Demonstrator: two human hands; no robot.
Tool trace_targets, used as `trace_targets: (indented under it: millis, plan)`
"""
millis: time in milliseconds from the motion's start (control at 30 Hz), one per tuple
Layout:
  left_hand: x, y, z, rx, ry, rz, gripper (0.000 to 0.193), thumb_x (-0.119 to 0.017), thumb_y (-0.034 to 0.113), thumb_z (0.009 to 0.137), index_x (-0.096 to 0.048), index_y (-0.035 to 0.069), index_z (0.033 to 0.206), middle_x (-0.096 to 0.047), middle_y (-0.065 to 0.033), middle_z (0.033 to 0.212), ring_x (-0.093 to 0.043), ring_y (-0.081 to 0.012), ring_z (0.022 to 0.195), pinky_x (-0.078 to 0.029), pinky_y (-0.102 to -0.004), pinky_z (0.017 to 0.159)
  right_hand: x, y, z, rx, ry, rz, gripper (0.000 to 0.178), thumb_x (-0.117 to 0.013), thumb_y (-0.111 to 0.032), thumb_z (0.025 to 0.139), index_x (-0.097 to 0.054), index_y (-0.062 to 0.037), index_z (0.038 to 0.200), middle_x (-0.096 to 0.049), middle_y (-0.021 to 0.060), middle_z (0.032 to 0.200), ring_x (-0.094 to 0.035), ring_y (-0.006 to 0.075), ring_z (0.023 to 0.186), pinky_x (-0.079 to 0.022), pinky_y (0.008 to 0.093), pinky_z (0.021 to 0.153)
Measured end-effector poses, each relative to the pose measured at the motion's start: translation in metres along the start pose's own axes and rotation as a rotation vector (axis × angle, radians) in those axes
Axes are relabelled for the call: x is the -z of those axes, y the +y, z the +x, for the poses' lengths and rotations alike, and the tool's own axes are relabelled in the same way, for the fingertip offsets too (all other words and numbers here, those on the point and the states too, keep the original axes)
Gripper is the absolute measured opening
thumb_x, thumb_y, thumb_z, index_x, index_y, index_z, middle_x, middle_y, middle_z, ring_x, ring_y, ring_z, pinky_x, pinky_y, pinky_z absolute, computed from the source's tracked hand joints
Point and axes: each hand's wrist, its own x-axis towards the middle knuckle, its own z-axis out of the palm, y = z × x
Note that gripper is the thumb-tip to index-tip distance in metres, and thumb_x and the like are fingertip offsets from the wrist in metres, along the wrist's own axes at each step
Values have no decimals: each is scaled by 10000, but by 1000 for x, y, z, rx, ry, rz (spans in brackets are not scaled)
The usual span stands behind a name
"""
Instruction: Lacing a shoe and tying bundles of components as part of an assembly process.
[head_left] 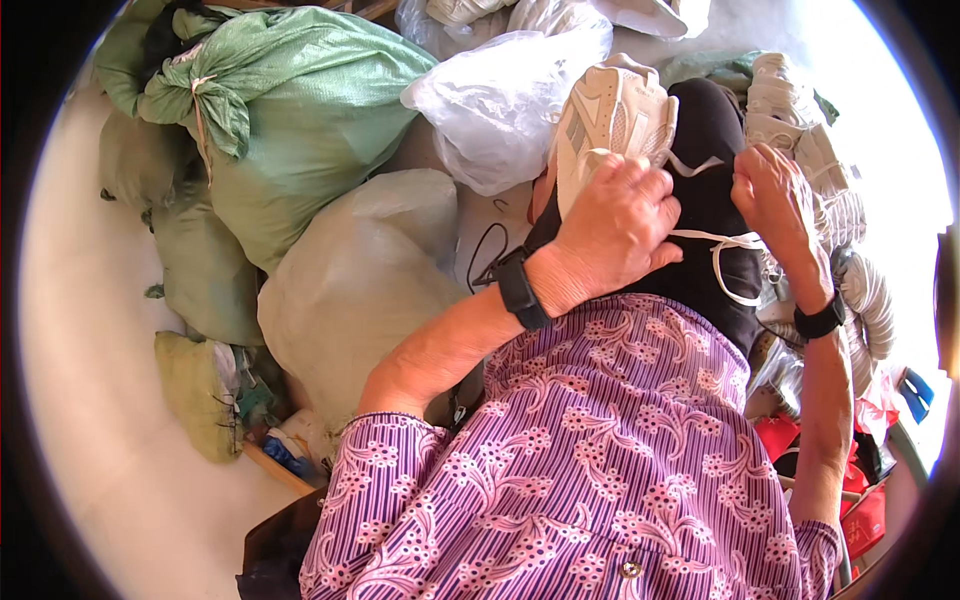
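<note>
A beige sneaker with mesh panels rests on my black-trousered lap. My left hand is closed at the near end of the shoe, its fingers pinching a white shoelace. The lace runs out from beside that hand across the dark trousers and hangs in a loop. To the right, my right hand is raised above my knee with its fingers closed. A short stretch of white lace shows between the shoe and this hand, but what the right fingertips hold is hidden. Dark bands circle both wrists.
Several light shoes are stacked along the right side. A tied green sack, a whitish bulging bag and a clear plastic bag crowd the left and far side. Red packaging lies at the lower right.
</note>
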Motion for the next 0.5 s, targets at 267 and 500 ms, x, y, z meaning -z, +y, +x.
trace_targets:
  millis: [267,500]
  plan:
    - [8,-2,-1,46,7,-266,93,-669,86,770,-591,38,756,-573,-77,773,-569,-220,787,-437,-350,779,-16,-35,17,230,49,112,326,-662,-152,746,-595,-136,1064,-537,43,860,-533,246,854,-382,391,785]
    - [76,-7,-26,596,76,-1174,99,-542,97,887,-614,30,875,-564,-35,689,-504,-123,590,-489,-314,688,-28,-42,15,362,115,227,407,-642,-57,735,-561,-154,1122,-571,51,860,-561,238,845,-376,393,831]
